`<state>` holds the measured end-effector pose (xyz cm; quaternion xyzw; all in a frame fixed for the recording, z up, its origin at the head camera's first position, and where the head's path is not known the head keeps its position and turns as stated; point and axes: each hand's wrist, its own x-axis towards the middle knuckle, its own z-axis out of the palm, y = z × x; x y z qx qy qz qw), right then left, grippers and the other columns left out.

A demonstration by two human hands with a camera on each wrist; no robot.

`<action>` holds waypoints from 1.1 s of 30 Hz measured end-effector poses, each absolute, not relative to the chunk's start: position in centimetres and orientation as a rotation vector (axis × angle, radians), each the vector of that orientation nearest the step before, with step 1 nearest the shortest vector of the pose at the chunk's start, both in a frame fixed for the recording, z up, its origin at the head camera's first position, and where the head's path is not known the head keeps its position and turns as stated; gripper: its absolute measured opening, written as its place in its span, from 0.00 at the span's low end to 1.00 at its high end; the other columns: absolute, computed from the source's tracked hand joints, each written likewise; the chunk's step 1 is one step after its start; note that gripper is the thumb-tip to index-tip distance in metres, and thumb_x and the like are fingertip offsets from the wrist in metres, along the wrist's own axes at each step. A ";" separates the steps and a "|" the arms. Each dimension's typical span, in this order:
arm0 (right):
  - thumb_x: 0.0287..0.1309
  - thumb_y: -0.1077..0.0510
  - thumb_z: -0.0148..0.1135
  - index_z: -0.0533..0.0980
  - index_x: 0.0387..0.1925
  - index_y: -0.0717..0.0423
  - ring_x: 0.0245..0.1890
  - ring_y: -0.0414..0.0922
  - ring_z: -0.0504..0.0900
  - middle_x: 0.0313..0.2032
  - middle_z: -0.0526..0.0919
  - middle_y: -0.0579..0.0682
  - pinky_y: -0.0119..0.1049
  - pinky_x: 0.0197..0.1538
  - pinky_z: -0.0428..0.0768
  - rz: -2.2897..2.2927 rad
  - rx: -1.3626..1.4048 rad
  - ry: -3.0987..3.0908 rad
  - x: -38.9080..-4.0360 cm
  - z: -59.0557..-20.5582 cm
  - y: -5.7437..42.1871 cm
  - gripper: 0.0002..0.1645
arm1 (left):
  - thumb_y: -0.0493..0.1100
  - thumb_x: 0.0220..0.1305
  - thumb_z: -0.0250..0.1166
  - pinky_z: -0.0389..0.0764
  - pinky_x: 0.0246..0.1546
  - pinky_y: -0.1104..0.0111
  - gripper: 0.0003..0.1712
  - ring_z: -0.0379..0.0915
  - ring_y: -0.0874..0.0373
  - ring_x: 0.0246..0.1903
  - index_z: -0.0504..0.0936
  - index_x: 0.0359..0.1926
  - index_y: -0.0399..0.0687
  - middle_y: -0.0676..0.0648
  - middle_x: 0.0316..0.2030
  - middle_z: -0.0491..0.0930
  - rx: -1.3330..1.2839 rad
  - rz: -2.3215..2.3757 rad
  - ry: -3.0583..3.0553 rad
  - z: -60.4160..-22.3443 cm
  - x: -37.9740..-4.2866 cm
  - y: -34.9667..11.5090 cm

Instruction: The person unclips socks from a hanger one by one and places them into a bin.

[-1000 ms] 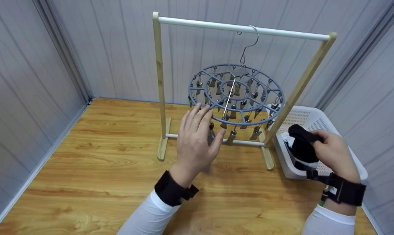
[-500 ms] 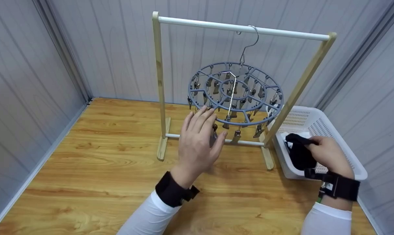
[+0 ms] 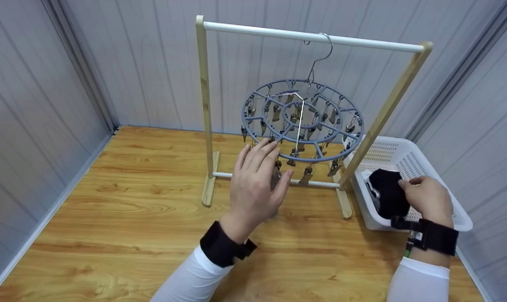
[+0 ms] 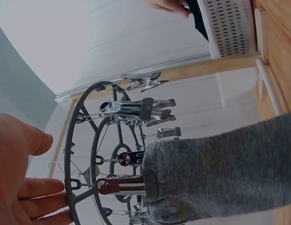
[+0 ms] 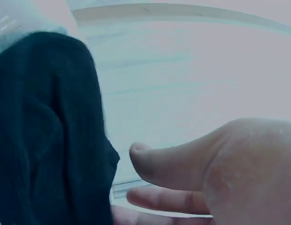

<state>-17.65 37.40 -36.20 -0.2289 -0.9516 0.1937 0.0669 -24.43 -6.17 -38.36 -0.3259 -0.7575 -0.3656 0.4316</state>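
My left hand (image 3: 255, 184) is raised at the near-left edge of the blue-grey round clip hanger (image 3: 316, 159), its straight fingertips at the outer ring (image 4: 69, 154) and its thumb apart. A grey knitted sock (image 4: 220, 168) hangs from metal clips (image 4: 124, 186) there; the left hand hides most of it in the head view. At the right, my right hand (image 3: 430, 199) is over the white basket (image 3: 362, 209), fingertips at the edge of a folded black sock-like cloth (image 3: 388, 193). In the right wrist view, a gap shows between the thumb (image 5: 164, 161) and the black cloth (image 5: 51, 126).
The hanger's hook (image 3: 330, 46) hangs on the white top bar (image 3: 270, 30) of a wooden-legged rack (image 3: 205, 105). White cloth (image 3: 366, 174) lies under the black one in the basket. Wooden tabletop (image 3: 144, 188) stretches left and front; panel walls (image 3: 152, 63) stand around.
My right hand has lowered the black cloth onto the pile in the basket and its fingers have loosened from it. The hanger has turned slightly; my left hand has shifted a little to the right.
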 end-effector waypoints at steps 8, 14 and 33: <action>0.84 0.36 0.50 0.77 0.69 0.73 0.65 0.74 0.78 0.65 0.80 0.76 0.70 0.65 0.75 0.658 -0.646 -2.785 -17.8 -35.7 36.1 0.42 | 0.49 0.74 0.75 0.63 0.82 0.43 0.27 0.77 0.42 0.71 0.85 0.65 0.35 0.38 0.66 0.84 -0.815 -0.938 -1.882 -38.3 -24.3 -6.1; 0.85 0.37 0.51 0.78 0.69 0.68 0.64 0.71 0.79 0.62 0.83 0.73 0.68 0.66 0.74 0.703 -0.494 -2.740 -18.4 -35.5 34.7 0.39 | 0.48 0.75 0.74 0.64 0.81 0.43 0.25 0.79 0.43 0.69 0.86 0.63 0.36 0.39 0.65 0.85 -0.847 -0.972 -1.864 -38.2 -24.0 -6.0; 0.82 0.47 0.65 0.86 0.63 0.61 0.50 0.41 0.84 0.55 0.91 0.59 0.23 0.52 0.76 0.818 0.032 -2.705 -18.5 -34.6 29.7 0.24 | 0.38 0.73 0.71 0.68 0.80 0.49 0.31 0.71 0.42 0.77 0.79 0.72 0.29 0.33 0.74 0.77 -1.062 -1.038 -1.689 -37.6 -24.0 -6.4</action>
